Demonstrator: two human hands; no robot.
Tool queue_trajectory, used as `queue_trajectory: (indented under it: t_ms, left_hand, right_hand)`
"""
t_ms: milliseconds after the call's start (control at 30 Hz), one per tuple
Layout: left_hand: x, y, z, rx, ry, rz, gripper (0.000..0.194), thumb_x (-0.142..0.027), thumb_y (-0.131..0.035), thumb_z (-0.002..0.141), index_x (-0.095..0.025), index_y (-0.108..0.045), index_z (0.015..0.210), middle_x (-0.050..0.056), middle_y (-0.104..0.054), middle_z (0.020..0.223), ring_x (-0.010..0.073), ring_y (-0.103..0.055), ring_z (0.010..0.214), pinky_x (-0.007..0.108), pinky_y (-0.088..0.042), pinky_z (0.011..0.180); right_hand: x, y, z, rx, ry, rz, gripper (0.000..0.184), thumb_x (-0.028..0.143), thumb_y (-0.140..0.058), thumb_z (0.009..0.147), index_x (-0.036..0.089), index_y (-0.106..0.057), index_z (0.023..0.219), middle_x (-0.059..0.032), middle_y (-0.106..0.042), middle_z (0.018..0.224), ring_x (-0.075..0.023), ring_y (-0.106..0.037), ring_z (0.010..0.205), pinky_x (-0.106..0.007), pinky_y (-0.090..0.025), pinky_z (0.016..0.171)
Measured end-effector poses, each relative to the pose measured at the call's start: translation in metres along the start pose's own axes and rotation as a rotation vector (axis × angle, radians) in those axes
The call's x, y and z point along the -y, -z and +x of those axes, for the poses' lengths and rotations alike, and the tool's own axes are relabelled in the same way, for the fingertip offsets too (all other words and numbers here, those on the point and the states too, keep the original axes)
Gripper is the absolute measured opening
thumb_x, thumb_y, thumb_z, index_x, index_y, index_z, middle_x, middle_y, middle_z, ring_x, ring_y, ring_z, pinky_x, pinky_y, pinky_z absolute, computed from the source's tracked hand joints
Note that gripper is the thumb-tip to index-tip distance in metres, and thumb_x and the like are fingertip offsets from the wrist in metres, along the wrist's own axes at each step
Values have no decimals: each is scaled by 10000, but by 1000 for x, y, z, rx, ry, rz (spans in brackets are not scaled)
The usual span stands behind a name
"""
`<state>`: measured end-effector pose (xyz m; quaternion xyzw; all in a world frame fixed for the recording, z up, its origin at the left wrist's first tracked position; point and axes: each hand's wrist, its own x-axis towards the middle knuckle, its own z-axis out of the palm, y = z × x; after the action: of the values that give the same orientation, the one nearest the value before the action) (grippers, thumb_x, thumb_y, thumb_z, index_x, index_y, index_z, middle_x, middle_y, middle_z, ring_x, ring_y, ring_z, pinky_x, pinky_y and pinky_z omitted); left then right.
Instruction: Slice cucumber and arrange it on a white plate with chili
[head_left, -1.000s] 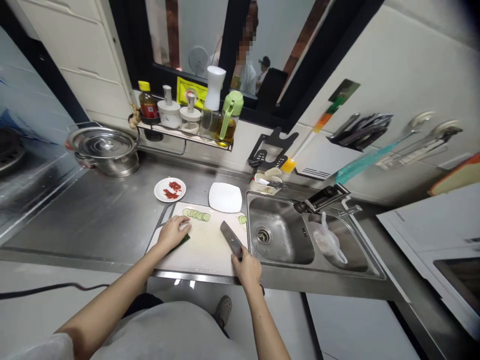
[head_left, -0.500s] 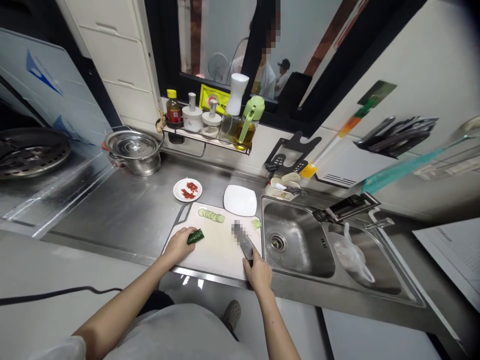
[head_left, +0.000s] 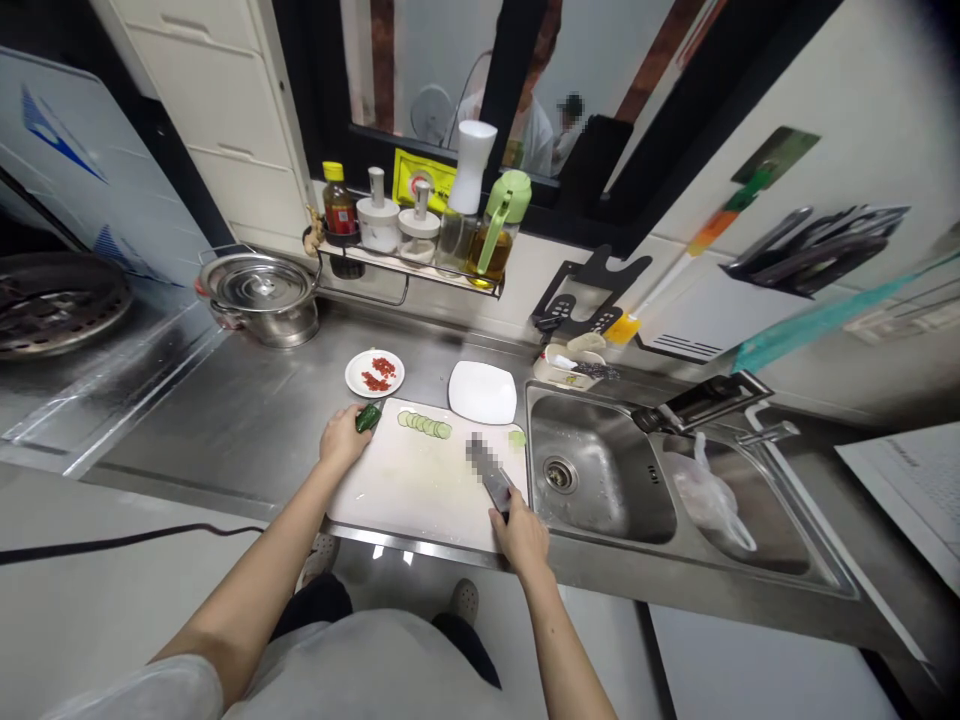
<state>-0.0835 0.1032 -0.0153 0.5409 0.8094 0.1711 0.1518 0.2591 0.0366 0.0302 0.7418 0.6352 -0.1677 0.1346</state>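
Observation:
My left hand [head_left: 343, 437] is closed round a dark green piece of cucumber [head_left: 367, 417] at the upper left corner of the white cutting board [head_left: 405, 490]. In my right hand [head_left: 523, 535] is the handle of a kitchen knife [head_left: 493, 478], its blade pointing away from me over the board's right side; part of the blade is blurred. A row of overlapping cucumber slices [head_left: 424, 425] lies along the board's far edge. One more pale green cucumber bit [head_left: 517, 439] sits at the far right corner.
Behind the board are a small plate [head_left: 352, 378] of chopped red pieces and a white square plate [head_left: 482, 392]. To the right is a steel sink [head_left: 600, 490] with a plastic bag [head_left: 709, 500]. A lidded pot [head_left: 262, 300] stands left, below a spice rack [head_left: 420, 265].
My left hand has picked up the cucumber piece from the board and carried it to the far left corner. The knife stays in my right hand over the board. The view has shifted.

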Motion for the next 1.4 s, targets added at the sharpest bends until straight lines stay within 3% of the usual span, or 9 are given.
queue_trajectory:
  t_ms: [467, 600, 700, 833, 1000, 1400]
  left_hand:
    - [-2, 9, 3, 66, 1, 91, 572, -400, -582, 766, -265, -498, 1315, 116, -610, 1135, 295, -569, 1044, 381, -454, 853]
    - [-16, 11, -10, -66, -16, 119, 627, -428, -589, 767, -254, -458, 1355, 139, -530, 1260, 350, -447, 1180, 467, -390, 939]
    - [-40, 4, -20, -149, -192, 86, 520, -382, -556, 807, -269, -506, 1312, 114, -484, 1318, 335, -371, 1240, 480, -315, 1007]
    - [-80, -17, -21, 48, -407, -2, 375, -365, -531, 834, -270, -611, 1188, 99, -551, 1186, 300, -441, 1139, 439, -338, 962]
    - [-114, -44, -10, 182, -409, 42, 357, -400, -490, 867, -266, -633, 1165, 103, -567, 1124, 284, -461, 1080, 428, -336, 920]
    - [-123, -59, -3, 172, -460, 128, 298, -350, -443, 893, -255, -687, 1035, 102, -590, 1092, 287, -463, 1065, 423, -330, 873]
  right_hand:
    - [-3, 0, 2, 13, 10, 25, 499, 389, -459, 911, 181, -373, 1356, -129, -667, 1111, -244, -615, 1057, -332, -393, 845]
    - [-3, -1, 2, 8, 13, 42, 495, 384, -471, 905, 182, -371, 1346, -124, -663, 1125, -245, -615, 1056, -328, -391, 839]
    - [-4, -1, 3, 7, 15, 39, 464, 381, -481, 899, 182, -395, 1309, -124, -673, 1092, -249, -623, 1037, -329, -392, 824]
    - [-4, -2, 4, 11, 18, 40, 454, 383, -489, 895, 180, -400, 1292, -126, -675, 1084, -249, -627, 1025, -326, -391, 815]
    - [-5, -3, 5, 25, 13, 56, 471, 380, -496, 890, 188, -380, 1304, -124, -668, 1107, -249, -624, 1031, -332, -389, 822]
    - [-7, -3, 7, 33, 15, 89, 458, 372, -521, 875, 197, -389, 1278, -121, -674, 1091, -256, -626, 1027, -331, -384, 811]
